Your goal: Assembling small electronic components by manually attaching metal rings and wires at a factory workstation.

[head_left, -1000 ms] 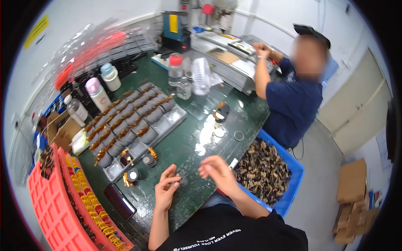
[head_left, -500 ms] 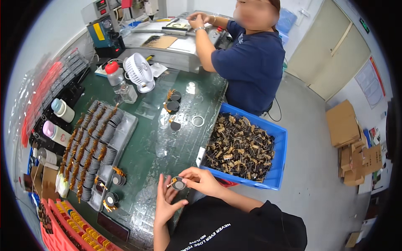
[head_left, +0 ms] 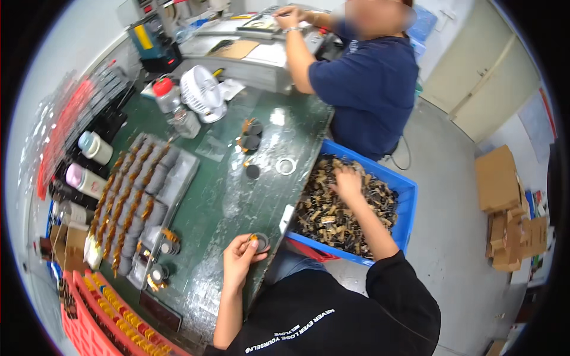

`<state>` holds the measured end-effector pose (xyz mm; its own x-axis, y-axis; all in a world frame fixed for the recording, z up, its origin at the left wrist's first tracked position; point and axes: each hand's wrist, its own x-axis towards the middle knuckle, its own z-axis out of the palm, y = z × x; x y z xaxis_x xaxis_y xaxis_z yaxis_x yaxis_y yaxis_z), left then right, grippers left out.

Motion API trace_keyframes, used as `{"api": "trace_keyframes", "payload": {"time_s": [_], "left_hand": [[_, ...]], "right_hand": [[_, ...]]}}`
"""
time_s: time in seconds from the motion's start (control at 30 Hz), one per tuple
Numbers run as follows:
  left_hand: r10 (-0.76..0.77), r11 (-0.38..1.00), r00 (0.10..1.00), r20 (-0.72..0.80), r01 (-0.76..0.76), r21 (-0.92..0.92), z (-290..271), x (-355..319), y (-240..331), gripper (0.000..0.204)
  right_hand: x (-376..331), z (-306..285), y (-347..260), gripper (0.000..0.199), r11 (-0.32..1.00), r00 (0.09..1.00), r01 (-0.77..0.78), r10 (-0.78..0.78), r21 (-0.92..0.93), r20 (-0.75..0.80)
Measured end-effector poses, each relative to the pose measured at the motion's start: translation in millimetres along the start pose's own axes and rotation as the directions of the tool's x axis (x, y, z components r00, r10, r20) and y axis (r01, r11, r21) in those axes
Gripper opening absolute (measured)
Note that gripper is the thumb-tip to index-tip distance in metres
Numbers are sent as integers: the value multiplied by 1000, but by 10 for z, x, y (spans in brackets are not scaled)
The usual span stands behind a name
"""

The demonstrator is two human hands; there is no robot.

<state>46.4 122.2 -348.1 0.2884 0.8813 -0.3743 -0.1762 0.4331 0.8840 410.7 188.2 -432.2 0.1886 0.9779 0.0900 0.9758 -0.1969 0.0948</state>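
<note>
My left hand [head_left: 242, 255], closed, pinches a round dark disc part [head_left: 260, 242] with an orange flexible strip, just over the table's near edge. My right hand [head_left: 349, 183] reaches into a blue bin [head_left: 409, 204] heaped with small black and tan parts [head_left: 323, 210]. Its thumb and fingers look apart, though blurred, and the fingertips touch the heap. Left of my left hand, two small stacks of similar discs [head_left: 169, 246] stand beside a tray [head_left: 189, 172] packed with rows of grey discs [head_left: 155, 178].
A co-worker [head_left: 368, 83] in dark blue works at the far bench. On the green table [head_left: 219, 202] are a white fan [head_left: 202, 95], a red-capped bottle [head_left: 165, 92], loose discs [head_left: 252, 142] and a white ring [head_left: 285, 166]. A red rack [head_left: 89, 314] stands near left; cardboard boxes [head_left: 502, 184] are at right.
My right hand has let go of the disc and moved right into the blue bin. My left hand now grips the disc alone. The whole view has shifted slightly.
</note>
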Motion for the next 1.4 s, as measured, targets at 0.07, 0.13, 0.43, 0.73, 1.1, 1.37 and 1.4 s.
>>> {"api": "trace_keyframes", "payload": {"time_s": [0.07, 0.13, 0.43, 0.73, 1.1, 1.37, 1.4], "left_hand": [[15, 1000, 1000, 27, -14, -23, 69, 60, 87, 25], [58, 996, 998, 22, -56, -65, 104, 93, 149, 26], [134, 989, 990, -44, -137, -62, 56, 138, 337, 21], [215, 976, 968, -126, -216, 10, -134, 115, 300, 20], [245, 969, 961, -130, -239, 58, -278, 39, 348, 20], [230, 973, 970, -78, -228, 31, -275, 6, 312, 21], [226, 974, 971, -77, -224, 31, -271, 5, 313, 21]], "right_hand": [[50, 143, 132, 16, 995, 988, 93, -90, 20, -127], [65, 160, 150, 5, 994, 981, 102, -94, 42, -169], [-409, -829, -644, 11, -351, 967, -85, 198, 932, 162], [-793, -1138, -1477, 43, -702, 902, -424, -387, 573, 193], [-814, -1187, -1710, 37, -365, 965, -224, -210, 903, 154], [-854, -1065, -1768, 11, -385, 976, -211, -130, 898, 174], [-860, -1071, -1767, 11, -385, 976, -214, -129, 898, 178]]}}
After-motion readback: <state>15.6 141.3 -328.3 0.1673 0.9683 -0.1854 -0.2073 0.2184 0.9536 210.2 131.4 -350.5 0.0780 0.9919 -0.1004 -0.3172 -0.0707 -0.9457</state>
